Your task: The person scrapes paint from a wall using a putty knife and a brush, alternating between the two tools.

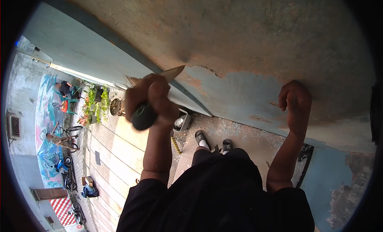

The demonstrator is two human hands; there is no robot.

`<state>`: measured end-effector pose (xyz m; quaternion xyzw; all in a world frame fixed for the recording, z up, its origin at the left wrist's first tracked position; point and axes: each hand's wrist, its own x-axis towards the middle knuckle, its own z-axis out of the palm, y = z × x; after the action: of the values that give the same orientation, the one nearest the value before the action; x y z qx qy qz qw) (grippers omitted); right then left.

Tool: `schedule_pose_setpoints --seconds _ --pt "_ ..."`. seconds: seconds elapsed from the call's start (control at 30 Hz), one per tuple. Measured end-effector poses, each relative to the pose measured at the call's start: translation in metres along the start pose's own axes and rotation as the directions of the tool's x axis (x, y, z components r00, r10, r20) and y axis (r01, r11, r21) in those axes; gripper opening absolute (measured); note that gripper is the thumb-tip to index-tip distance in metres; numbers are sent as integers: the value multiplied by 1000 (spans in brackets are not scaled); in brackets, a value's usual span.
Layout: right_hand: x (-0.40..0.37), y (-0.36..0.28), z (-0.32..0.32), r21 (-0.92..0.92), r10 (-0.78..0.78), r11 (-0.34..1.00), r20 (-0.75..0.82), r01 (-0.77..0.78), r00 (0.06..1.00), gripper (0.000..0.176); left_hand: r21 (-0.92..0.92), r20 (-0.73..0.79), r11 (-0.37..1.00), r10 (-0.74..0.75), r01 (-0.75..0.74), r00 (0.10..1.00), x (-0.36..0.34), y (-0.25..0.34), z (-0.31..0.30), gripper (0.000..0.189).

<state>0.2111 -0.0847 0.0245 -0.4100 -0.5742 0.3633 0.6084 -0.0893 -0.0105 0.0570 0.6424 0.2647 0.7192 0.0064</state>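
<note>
A knife [174, 73] with a dark handle is gripped in my left hand [151, 96], which is closed tightly around it and slightly blurred. Its pointed blade overlaps the wall near a ragged edge of peeling paint [213, 71]. The wall [235, 92] carries pale blue paint below that edge and bare brownish plaster above. Over on the right, my right hand [295, 98] is up at the wall with its fingers curled closed. A thin brownish sliver [274, 104] shows at its fingertips; I cannot tell what it is.
Paint flakes litter the floor [235, 126] along the wall's foot, near my sandalled feet [202, 140]. A grey bin [182, 120] stands at the wall corner. Potted plants [95, 104], a bicycle [70, 138], motorbikes [68, 172] and a seated person [65, 89] are farther left.
</note>
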Motion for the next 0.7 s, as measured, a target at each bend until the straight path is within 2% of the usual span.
schedule_pose_setpoints --seconds 0.07,0.1,0.13,0.23,0.27,0.33,0.4,0.43,0.47,0.53,0.57,0.6,0.67,0.7 --pt "0 0 0 11 -15 1000 -10 15 1000 36 167 68 985 -57 45 996 -5 -12 16 27" --pt "0 0 0 13 -20 1000 -9 20 1000 36 285 150 958 -28 -16 988 -4 -10 16 25" --pt "0 0 0 12 -18 1000 -8 18 1000 37 284 149 959 -21 -22 989 -2 -7 15 25" --pt "1 -1 0 3 -6 1000 -16 6 1000 38 -135 -19 990 -53 50 998 13 12 4 26" --pt "0 -2 0 -6 1 1000 -13 -1 1000 38 -205 -14 978 -38 34 999 20 11 -3 28" --pt "0 -2 1 1 8 1000 -21 -8 1000 37 -108 -64 992 -73 66 995 15 0 0 27" --pt "-1 -1 0 8 14 1000 -35 -13 999 36 187 45 981 40 -48 998 3 -16 15 22" --pt "0 0 -2 12 9 1000 -8 -9 1000 36 206 72 976 -91 74 993 -2 -21 16 25" --pt "0 0 -3 17 5 1000 21 -5 1000 35 206 70 976 -91 75 993 -6 -22 11 25" --pt "1 -2 -2 2 0 1000 11 0 1000 34 -13 -24 995 -95 95 995 1 -10 4 24" --pt "0 -3 -1 -12 3 1000 3 -3 1000 34 -33 -52 999 -14 12 999 8 2 1 26" --pt "-1 -2 -1 -12 6 1000 2 -6 1000 34 -85 11 996 -28 28 1000 11 13 -12 31" --pt "0 0 -2 4 -6 1000 4 6 1000 33 -373 -3 927 -24 21 1000 15 31 -10 34" --pt "0 0 -2 4 -3 1000 7 3 1000 33 -112 34 992 -50 53 998 12 26 -5 29"
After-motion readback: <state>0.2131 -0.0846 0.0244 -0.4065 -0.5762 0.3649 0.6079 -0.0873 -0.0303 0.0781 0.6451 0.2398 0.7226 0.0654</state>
